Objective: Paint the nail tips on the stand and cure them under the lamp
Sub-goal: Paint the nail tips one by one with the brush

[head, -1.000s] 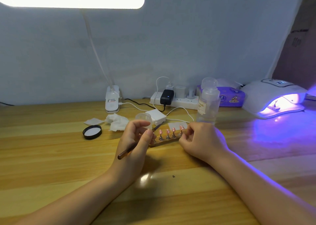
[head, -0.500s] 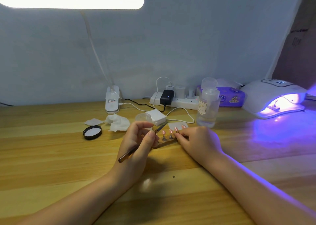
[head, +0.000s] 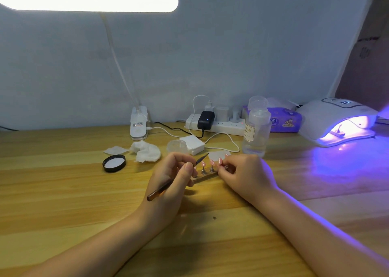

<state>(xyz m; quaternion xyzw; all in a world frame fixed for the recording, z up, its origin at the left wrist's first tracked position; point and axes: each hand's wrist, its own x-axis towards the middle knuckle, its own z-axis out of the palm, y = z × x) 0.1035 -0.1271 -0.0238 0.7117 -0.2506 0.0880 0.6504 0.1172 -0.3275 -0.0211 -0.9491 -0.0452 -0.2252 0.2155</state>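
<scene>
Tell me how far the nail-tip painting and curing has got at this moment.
Looks done: the nail tips visible on the wooden stand already show pink colour. In hand: the left hand grips a brush pointed at the tips, while the right hand holds the stand's right end. Left: this stand is on the table, not under the lit curing lamp, where another small stand appears to sit.

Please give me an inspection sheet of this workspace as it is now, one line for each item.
Surface: wooden table, violet glow at right.
Job's things: nail stand with pink tips; brush; curing lamp lit.
Clutter: black lid, crumpled wipes, clear bottle, tissue pack.
Grippers: left hand holds brush; right hand pinches at stand's right end.
Cables: white cable loops from power strip.
Surroundings: desk light on, grey wall.
</scene>
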